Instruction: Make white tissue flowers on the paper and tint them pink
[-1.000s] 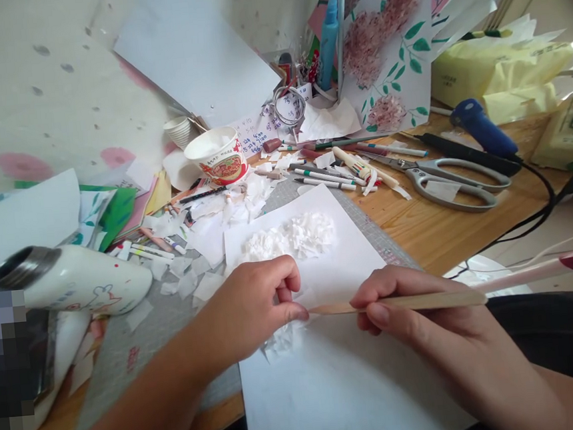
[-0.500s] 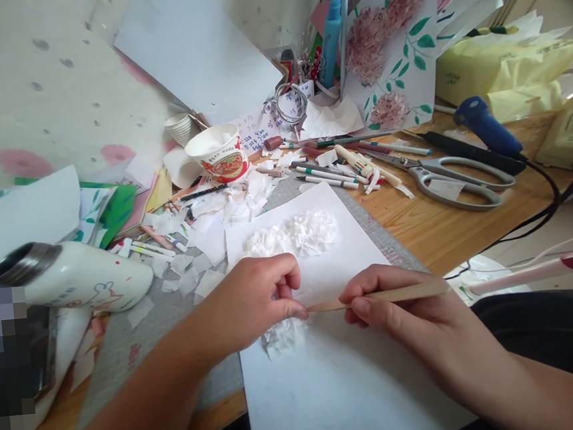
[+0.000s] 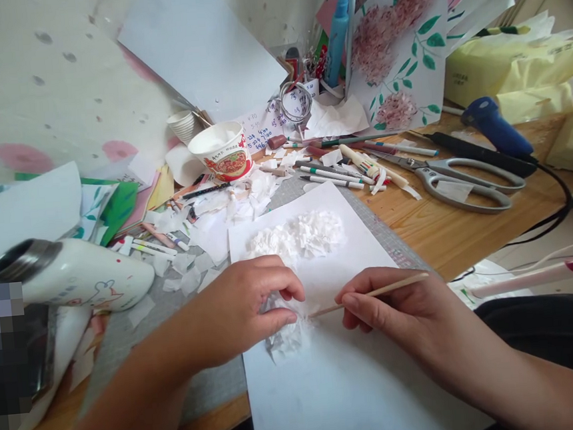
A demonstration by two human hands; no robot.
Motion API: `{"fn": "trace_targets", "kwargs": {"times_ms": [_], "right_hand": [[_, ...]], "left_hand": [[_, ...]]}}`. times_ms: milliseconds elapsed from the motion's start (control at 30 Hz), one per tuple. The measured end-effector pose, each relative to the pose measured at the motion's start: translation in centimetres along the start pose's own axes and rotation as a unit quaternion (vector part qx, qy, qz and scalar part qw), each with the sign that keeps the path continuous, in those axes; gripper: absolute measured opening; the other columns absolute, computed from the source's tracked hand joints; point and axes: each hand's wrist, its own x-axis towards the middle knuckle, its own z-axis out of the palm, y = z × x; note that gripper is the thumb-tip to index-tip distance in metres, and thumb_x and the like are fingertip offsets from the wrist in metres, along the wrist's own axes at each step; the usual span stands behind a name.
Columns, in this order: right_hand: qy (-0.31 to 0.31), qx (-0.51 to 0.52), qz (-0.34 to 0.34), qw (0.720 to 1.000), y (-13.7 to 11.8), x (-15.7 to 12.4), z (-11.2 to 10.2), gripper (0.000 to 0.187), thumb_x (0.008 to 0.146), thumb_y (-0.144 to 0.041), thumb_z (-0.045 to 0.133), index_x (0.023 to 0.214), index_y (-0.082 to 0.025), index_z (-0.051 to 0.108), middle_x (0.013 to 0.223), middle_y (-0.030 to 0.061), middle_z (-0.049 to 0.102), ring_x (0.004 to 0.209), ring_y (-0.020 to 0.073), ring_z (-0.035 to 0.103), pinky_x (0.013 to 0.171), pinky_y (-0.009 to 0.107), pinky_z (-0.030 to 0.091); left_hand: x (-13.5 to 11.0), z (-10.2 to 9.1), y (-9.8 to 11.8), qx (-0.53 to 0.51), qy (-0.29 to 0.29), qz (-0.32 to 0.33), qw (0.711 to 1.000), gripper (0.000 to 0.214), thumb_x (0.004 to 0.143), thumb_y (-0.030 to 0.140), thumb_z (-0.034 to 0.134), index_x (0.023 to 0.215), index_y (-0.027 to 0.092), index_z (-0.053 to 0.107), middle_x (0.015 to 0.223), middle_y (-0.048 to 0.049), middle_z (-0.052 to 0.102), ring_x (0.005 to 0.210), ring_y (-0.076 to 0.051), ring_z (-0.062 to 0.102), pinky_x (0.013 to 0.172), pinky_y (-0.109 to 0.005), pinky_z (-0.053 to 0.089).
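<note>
My right hand (image 3: 390,309) pinches a thin wooden stick (image 3: 403,283) between thumb and fingers, its tip pointing left and touching the edge of a crumpled white paper cluster (image 3: 288,343). Over that cluster is my left hand (image 3: 254,305), thumb and forefinger apart and curved, with nothing visibly gripped; its other fingers are partly hidden. The cluster lies on a white sheet of paper (image 3: 342,397). Farther up the same sheet, more ruffled white paper clusters (image 3: 321,232) stand out from the surface, one partly behind my left hand.
A printed paper bowl (image 3: 221,155) and loose paper scraps (image 3: 249,195) lie beyond the sheet. At left a white bottle (image 3: 85,273) rests tilted. Scissors (image 3: 464,186), several pens (image 3: 333,177) and a blue-handled tool (image 3: 497,131) lie at right. Pink flower artwork (image 3: 392,52) stands behind.
My left thumb and forefinger have parted and moved slightly left from the stick's tip. The stick has turned in my right hand, its tip now at the near cluster's edge.
</note>
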Motion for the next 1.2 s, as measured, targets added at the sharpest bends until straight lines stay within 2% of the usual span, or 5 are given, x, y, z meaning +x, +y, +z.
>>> {"fn": "trace_targets", "kwargs": {"times_ms": [333, 533, 667, 800, 1200], "right_hand": [[0.006, -0.014, 0.011, 1.000, 0.6, 0.7, 0.0, 0.035, 0.086, -0.043, 0.057, 0.061, -0.021, 0.067, 0.067, 0.0021, 0.067, 0.058, 0.0144, 0.054, 0.053, 0.027, 0.040], [0.105, 0.178, -0.008, 0.978, 1.6, -0.2, -0.2, 0.026, 0.085, -0.047, 0.064, 0.072, -0.025, 0.070, 0.065, -0.0023, 0.066, 0.064, 0.0123, 0.061, 0.059, 0.020, 0.047], [0.036, 0.085, -0.040, 0.995, 1.0, -0.5, -0.2, 0.027, 0.087, -0.043, 0.062, 0.069, -0.025, 0.072, 0.067, -0.0009, 0.069, 0.065, 0.0124, 0.063, 0.057, 0.019, 0.047], [0.024, 0.013, -0.046, 0.999, 0.3, -0.4, -0.2, 0.029, 0.089, -0.041, 0.059, 0.068, -0.024, 0.070, 0.067, -0.0009, 0.069, 0.063, 0.0123, 0.062, 0.055, 0.019, 0.046], [0.039, 0.018, -0.051, 0.998, 0.9, -0.6, -0.5, 0.027, 0.089, -0.041, 0.059, 0.071, -0.026, 0.071, 0.071, -0.0019, 0.070, 0.069, 0.0122, 0.064, 0.060, 0.018, 0.047]], "left_hand": [[0.0, 0.9, -0.4, 0.021, 0.005, -0.033, 0.999, 0.010, 0.084, 0.015, 0.057, 0.075, 0.020, 0.060, 0.082, 0.0028, 0.056, 0.075, -0.011, 0.053, 0.068, -0.024, 0.039], [-1.0, 0.3, 0.2, 0.005, 0.044, -0.019, 0.999, 0.007, 0.082, 0.014, 0.060, 0.082, 0.022, 0.060, 0.086, 0.0039, 0.056, 0.076, -0.010, 0.052, 0.069, -0.023, 0.039], [-1.3, 0.4, 0.5, -0.016, 0.003, 0.006, 1.000, 0.014, 0.077, 0.009, 0.063, 0.080, 0.022, 0.062, 0.088, 0.0047, 0.054, 0.080, -0.010, 0.053, 0.073, -0.021, 0.038], [-1.0, 0.7, 0.4, -0.002, -0.012, 0.011, 1.000, 0.015, 0.076, 0.006, 0.061, 0.076, 0.020, 0.061, 0.084, 0.0048, 0.053, 0.079, -0.009, 0.052, 0.071, -0.020, 0.036], [-1.0, 0.6, 0.1, 0.009, -0.018, 0.005, 1.000, 0.016, 0.076, 0.004, 0.058, 0.076, 0.020, 0.060, 0.083, 0.0038, 0.052, 0.080, -0.010, 0.051, 0.071, -0.021, 0.036]]}}
